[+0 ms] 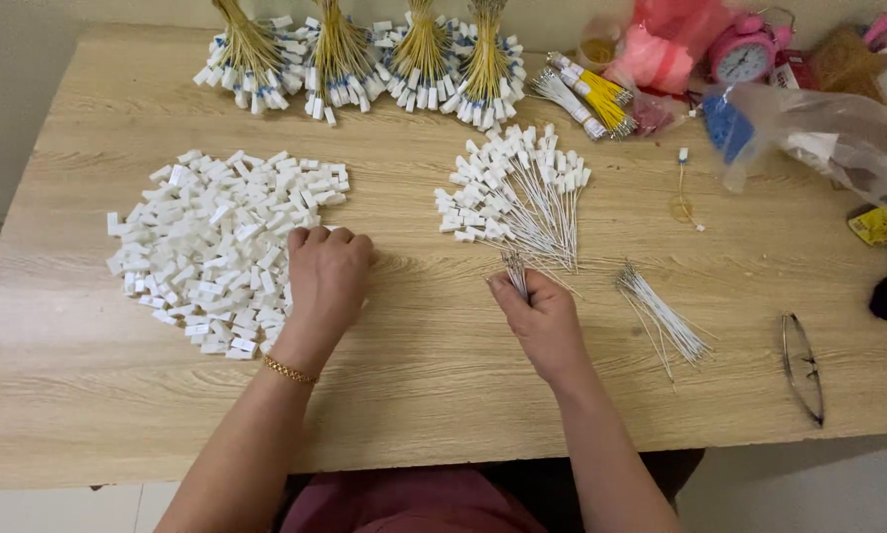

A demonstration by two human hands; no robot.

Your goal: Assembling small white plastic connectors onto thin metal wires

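Hands (327, 271) over partly hidden white connectors (206, 247)

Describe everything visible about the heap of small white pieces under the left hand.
The heap of small white pieces lies on the left half of the wooden table, spread in a loose, roughly round pile. The pieces are little rectangular blocks, seemingly plastic, tumbled at all angles, with a few strays at the edges. The left hand rests palm down on its right edge, fingers curled into the pieces. Nothing else touches it; the fan of white-tipped wires lies apart, to its right.
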